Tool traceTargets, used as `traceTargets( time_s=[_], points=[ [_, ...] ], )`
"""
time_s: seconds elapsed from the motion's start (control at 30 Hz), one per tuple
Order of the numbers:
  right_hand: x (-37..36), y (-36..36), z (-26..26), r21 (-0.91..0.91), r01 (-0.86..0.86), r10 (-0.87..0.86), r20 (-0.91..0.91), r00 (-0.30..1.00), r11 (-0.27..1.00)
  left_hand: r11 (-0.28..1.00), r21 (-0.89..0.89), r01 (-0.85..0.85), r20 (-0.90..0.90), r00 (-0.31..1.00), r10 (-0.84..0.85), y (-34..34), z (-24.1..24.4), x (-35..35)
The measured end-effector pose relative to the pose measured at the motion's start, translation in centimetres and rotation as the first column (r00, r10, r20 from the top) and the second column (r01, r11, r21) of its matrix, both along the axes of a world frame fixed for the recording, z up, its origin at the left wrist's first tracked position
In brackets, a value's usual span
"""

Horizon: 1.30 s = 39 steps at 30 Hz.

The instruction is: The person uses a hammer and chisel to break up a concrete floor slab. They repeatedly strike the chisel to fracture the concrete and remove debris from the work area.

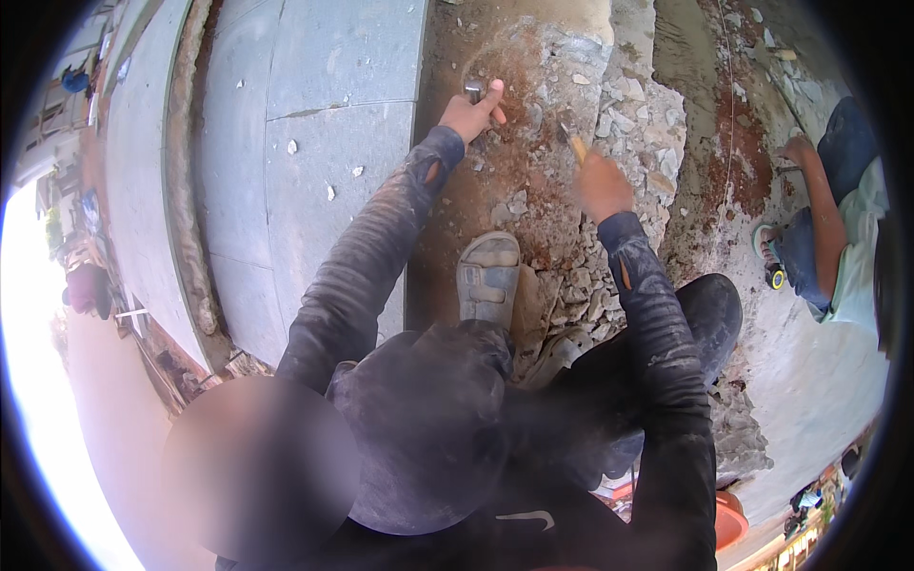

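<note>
My left hand (471,114) is closed around a metal chisel (473,87), whose shiny round end shows above the fist; the rest is hidden by my fingers. It is beside the edge of a grey stone slab (335,164), over reddish, chipped ground (493,164). In my right hand (605,187) is a hammer (577,145) gripped by its light wooden handle. Its small metal head lies over the broken concrete, apart from the chisel. My sandalled foot (489,275) rests on the ground between my arms.
Broken concrete rubble (582,292) lies beside my foot, and a rough concrete layer (643,143) runs past my right hand. A string (728,107) stretches along the ground. At right another person (821,214) crouches with a tool. An orange basin (730,519) stands at lower right.
</note>
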State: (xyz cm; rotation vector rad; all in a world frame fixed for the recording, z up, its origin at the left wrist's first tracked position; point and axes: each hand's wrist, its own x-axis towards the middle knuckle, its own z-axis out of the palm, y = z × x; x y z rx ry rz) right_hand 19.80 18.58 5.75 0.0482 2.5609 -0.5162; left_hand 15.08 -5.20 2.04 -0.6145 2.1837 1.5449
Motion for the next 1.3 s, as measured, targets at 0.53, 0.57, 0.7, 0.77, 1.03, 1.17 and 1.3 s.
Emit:
traceTargets(
  time_s=[0.53,0.57,0.7,0.77,1.03,1.17,1.3],
  points=[
    [0.4,0.3,-0.7,-0.153,0.108,-0.101,0.05,0.994,0.982,0.989,0.1,-0.11,-0.177,0.976,0.126,-1.1,3.9,0.2],
    [0.5,0.5,-0.9,-0.156,0.125,-0.118,0.056,0.991,0.98,0.988,0.1,-0.12,-0.175,0.975,0.136,-0.7,3.8,0.3],
    [0.8,0.3,-1.2,-0.151,0.093,-0.082,0.076,0.994,0.984,0.991,0.014,-0.13,-0.175,0.976,0.13,-0.9,1.6,0.3],
    [0.9,-0.3,-0.4,-0.172,0.093,-0.075,0.109,0.991,0.981,0.99,0.029,-0.137,-0.161,0.977,0.14,-2.4,0.1,-0.1],
    [-0.1,1.8,0.0,-0.474,0.181,-0.209,-0.007,0.978,0.862,0.994,-0.016,-0.109,-0.063,0.992,0.108,0.4,-1.6,-0.8],
    [-3.5,1.1,6.0,-0.635,0.218,-0.353,-0.092,0.931,0.741,0.994,-0.101,-0.037,-0.128,0.991,0.024,1.3,-0.9,-1.0],
    [-6.5,-0.5,14.1,-0.85,0.199,-0.442,-0.044,0.896,0.487,0.967,-0.255,-0.003,-0.061,0.998,-0.013,0.7,0.7,-1.4]
  ],
)
